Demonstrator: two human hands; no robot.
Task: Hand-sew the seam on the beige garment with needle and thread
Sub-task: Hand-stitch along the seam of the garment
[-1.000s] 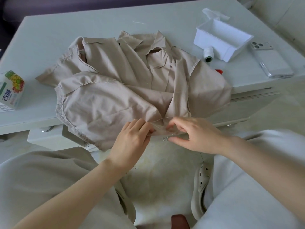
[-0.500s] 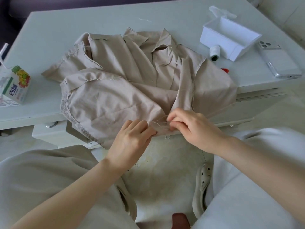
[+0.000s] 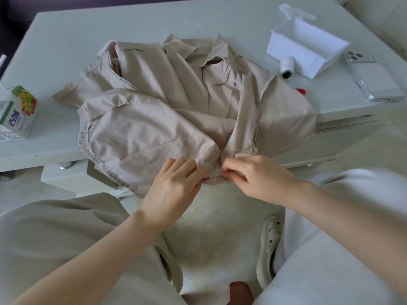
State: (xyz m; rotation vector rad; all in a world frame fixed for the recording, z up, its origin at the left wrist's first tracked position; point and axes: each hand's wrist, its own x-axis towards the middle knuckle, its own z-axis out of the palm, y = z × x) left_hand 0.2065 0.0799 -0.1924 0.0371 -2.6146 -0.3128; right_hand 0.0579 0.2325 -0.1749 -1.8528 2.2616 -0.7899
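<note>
The beige garment [image 3: 176, 119] lay crumpled on the pale counter [image 3: 88, 40], its near edge hanging over the front toward the person's lap. The left hand [image 3: 174, 190] pinched that hanging edge, fingers curled onto the cloth. The right hand [image 3: 259, 179], just beside it, had its fingertips pressed together on what looked like the needle [image 3: 218, 176], a thin sliver at the same edge. A loose thread [image 3: 217, 155] looped across the fabric above both hands. Further back on the right stood a white box [image 3: 306, 47], with a thread spool [image 3: 287, 68] touching it and a phone [image 3: 372, 78] nearby. A juice carton [image 3: 19, 111] sat at the far left.
</note>
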